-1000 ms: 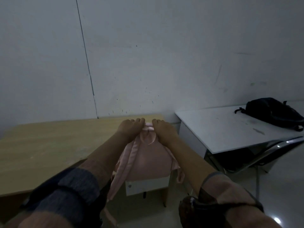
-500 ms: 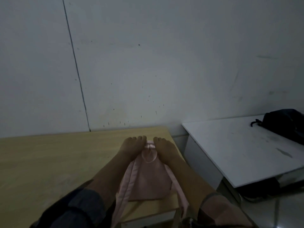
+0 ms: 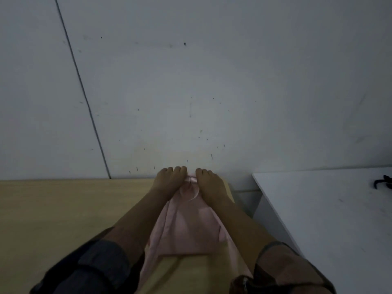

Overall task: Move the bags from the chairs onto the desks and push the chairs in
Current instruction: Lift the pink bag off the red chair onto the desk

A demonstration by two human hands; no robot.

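A pink backpack (image 3: 188, 230) lies over the right end of the wooden desk (image 3: 53, 219), its top near the wall. My left hand (image 3: 169, 179) and my right hand (image 3: 210, 183) both grip the bag's top edge, either side of its carry loop. Its straps trail down toward me along both sides. No chair is in view.
A white desk (image 3: 318, 219) stands to the right across a narrow gap. A strap of a black bag (image 3: 384, 183) shows on it at the right frame edge. The grey wall (image 3: 191, 81) rises directly behind both desks.
The pink backpack has gone forward from over the desk's near edge to lie on the wooden desk by the wall. The view has closed in, and the black bag has slid almost out of frame.
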